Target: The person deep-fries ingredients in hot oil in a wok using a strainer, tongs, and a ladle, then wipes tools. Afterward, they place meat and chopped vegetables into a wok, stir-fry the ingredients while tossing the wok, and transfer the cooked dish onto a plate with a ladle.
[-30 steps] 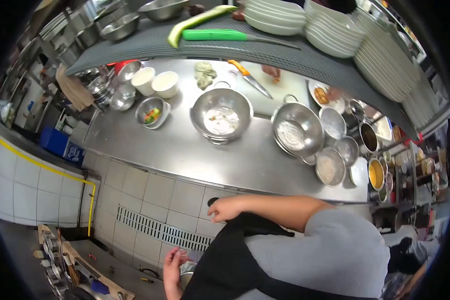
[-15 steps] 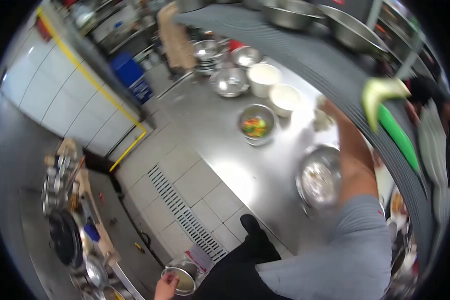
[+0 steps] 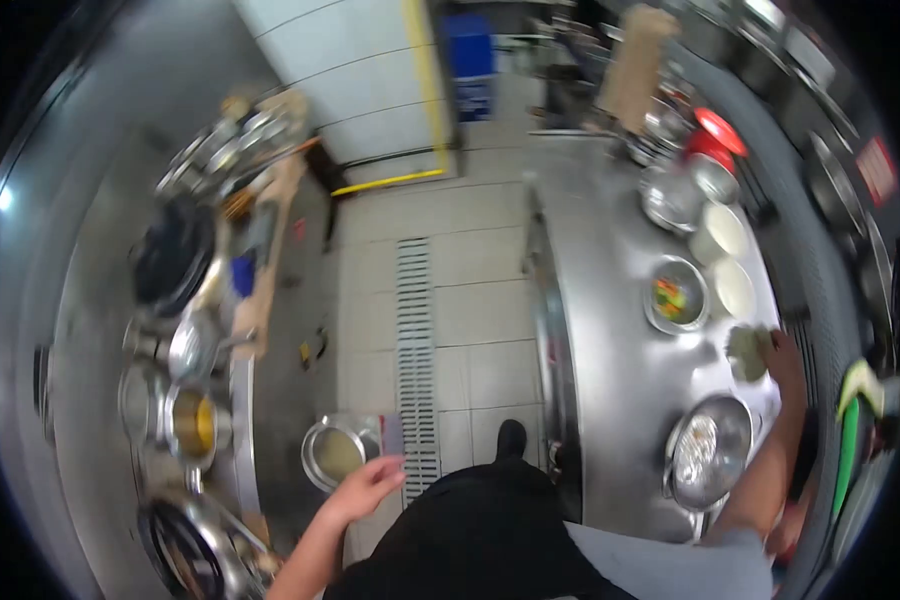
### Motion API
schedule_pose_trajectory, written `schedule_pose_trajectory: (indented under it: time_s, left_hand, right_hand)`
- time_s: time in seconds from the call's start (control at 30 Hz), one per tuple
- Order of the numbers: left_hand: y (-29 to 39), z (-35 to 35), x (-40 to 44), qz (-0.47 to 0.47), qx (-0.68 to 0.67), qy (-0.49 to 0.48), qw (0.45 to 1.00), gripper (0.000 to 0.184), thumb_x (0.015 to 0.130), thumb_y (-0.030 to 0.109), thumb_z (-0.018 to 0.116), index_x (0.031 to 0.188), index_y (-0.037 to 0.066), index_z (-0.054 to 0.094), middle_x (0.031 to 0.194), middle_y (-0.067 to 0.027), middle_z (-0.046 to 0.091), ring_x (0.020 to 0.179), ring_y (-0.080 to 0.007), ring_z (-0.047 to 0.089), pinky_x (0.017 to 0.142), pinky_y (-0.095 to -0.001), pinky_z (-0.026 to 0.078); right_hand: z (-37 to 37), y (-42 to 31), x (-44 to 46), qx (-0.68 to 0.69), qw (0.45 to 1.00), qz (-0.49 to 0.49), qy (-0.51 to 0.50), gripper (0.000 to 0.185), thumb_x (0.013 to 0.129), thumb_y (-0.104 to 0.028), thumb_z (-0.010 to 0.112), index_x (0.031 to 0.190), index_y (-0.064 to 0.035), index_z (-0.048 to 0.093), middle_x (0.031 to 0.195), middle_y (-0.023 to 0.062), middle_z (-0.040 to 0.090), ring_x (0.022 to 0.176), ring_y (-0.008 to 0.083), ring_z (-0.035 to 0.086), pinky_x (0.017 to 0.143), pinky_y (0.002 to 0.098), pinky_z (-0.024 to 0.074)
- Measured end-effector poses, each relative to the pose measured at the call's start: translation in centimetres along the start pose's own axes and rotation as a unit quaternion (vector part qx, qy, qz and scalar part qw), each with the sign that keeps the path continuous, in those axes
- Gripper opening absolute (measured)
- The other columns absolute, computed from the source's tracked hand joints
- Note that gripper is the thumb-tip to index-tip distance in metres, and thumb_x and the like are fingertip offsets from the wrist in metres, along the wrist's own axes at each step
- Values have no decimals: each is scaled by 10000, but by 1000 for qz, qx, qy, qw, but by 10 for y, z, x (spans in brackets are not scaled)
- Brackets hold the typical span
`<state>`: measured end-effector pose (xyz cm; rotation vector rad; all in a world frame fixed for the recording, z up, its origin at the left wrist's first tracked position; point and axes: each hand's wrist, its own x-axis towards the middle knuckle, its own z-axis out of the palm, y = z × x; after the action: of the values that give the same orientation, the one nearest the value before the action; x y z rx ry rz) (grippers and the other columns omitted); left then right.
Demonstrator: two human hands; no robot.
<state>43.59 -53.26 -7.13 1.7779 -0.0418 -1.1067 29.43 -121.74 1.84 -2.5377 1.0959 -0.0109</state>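
My right hand reaches over the steel counter and has its fingers on a crumpled greenish cloth. My left hand hangs over the floor with its fingers apart and nothing in it. Beside it, lower down, is a metal pot of pale contents. Nearer me than the cloth is a large steel bowl with something whitish in it. A small bowl of chopped vegetables sits to the left of the cloth, near two white tubs.
On the left, a stove carries pans and a pot with yellow contents. A floor drain runs between stove and counter. A shelf overhangs the counter's right side. Steel bowls stand at its far end.
The view has swung left towards the stove and aisle. My right hand has gone from beside my body to the cloth on the counter. My left hand stays low near the pot.
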Motion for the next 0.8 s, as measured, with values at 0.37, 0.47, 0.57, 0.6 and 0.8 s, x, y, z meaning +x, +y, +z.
schedule_pose_trajectory:
  time_s: [0.37, 0.47, 0.57, 0.6, 0.8]
  left_hand:
    - [45, 35, -95, 302, -385, 69, 870, 606, 887, 163, 553, 1404, 38, 262, 1198, -171, 531, 1059, -283, 558, 915, -393, 436]
    - [-51, 14, -102, 328, -171, 481, 795, 459, 799, 158, 614, 1203, 19, 444, 991, -195, 598, 914, -356, 599, 816, -392, 480]
    - [-116, 20, -162, 210, -233, 420, 852, 375, 821, 108, 566, 1171, 18, 461, 935, -162, 611, 770, -275, 632, 735, -390, 506]
    - [-133, 12, -199, 135, -330, 305, 883, 366, 831, 93, 547, 1178, 15, 460, 920, -149, 613, 721, -242, 635, 712, -385, 511]
    - [-330, 0, -245, -117, -203, 590, 773, 336, 915, 349, 535, 1000, 33, 609, 835, -77, 624, 696, -188, 605, 619, -341, 491]
  right_hand:
    - [201, -406, -280, 387, 727, -437, -362, 628, 809, -165, 636, 1351, 26, 380, 1377, 149, 384, 1232, 231, 425, 1037, 352, 327]
    - [247, -457, -395, 438, 682, -234, -537, 586, 881, -151, 599, 1386, -35, 326, 1323, 139, 440, 1186, 224, 466, 987, 352, 390]
    - [295, -464, -448, 352, 655, -182, -643, 364, 897, -152, 601, 1217, -29, 476, 1051, 70, 587, 939, 167, 587, 820, 303, 485]
    - [311, -464, -461, 297, 644, -191, -678, 360, 890, -156, 615, 1205, -31, 492, 1028, 59, 597, 908, 150, 593, 791, 285, 487]
    - [417, -504, -524, 241, 652, -149, -703, 303, 865, -92, 576, 1134, 34, 513, 992, 114, 615, 836, 198, 631, 710, 316, 525]
